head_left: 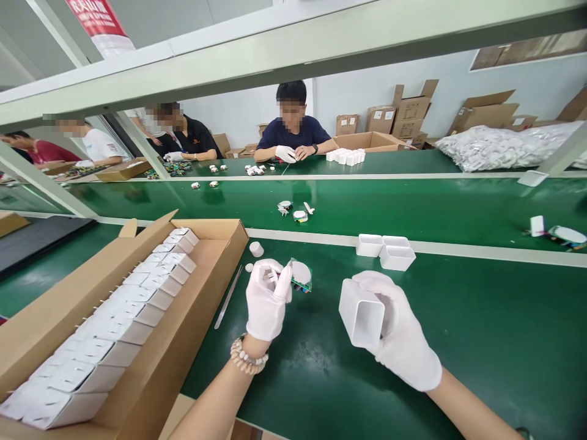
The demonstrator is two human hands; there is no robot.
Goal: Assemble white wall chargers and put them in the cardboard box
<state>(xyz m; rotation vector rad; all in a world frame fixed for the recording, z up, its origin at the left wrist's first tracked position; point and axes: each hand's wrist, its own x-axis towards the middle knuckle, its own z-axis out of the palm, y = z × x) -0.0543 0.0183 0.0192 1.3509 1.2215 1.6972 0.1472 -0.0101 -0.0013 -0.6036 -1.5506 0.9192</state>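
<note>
My left hand, in a white glove, is closed on a small circuit board with a round white disc on its face; a white pronged piece shows between the fingers. In my gloved right hand is a hollow white plastic housing, tilted with its open end toward me. The two hands are apart over the green table. Just beyond my right hand stand several more white housings. Tweezers lie left of my left hand, near a small white cylinder.
At left, a long cardboard box holds rows of white units. Beyond the table, a green conveyor belt carries a few board assemblies. Across it, a person in dark blue works. A metal beam crosses overhead.
</note>
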